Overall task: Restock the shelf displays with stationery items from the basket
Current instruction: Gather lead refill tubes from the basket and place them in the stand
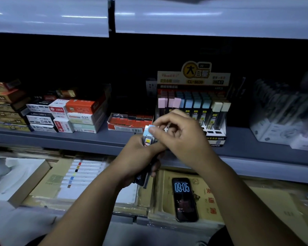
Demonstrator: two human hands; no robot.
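The right hand pinches one blue-capped lead tube, upright, from the bundle the left hand grips (display box at one o'clock, nearer the right).

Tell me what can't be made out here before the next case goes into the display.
Head view:
Count of cases in the left hand: its fingers and the right hand cover them.
Front-left slots of the display box: behind the right hand.
Label on the blue-capped case: too small.
Back of the shelf: too dark.
Basket: outside the frame.
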